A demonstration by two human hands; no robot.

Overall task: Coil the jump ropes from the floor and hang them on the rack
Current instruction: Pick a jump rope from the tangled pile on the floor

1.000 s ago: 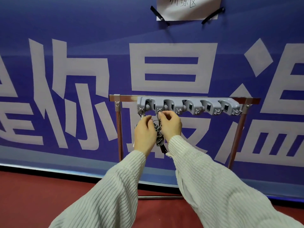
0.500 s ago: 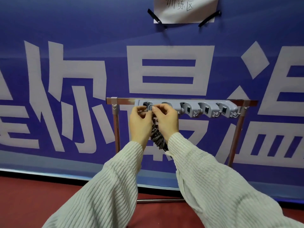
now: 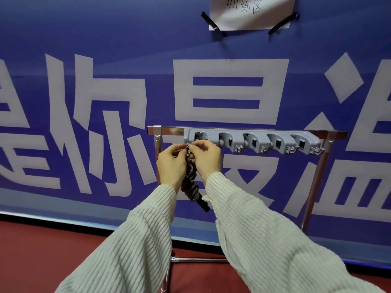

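Rack (image 3: 251, 138): five gray holders, none holds a rope yet.
Rope (image 3: 190, 187): coiled, hanging between both hands under the first holder.
Hands: left (image 3: 172, 163) and right (image 3: 206, 158) pinch its top loop.
Left to do: hook it on.

Left hand (image 3: 171, 163) and right hand (image 3: 206, 158) hide the jump rope (image 3: 191, 188) top; hook contact indeterminate

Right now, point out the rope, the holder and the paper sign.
rope (image 3: 191, 187): head view, coiled bundle between the wrists.
holder (image 3: 251, 141): head view, grey front face.
paper sign (image 3: 249, 15): head view, sheet's middle.
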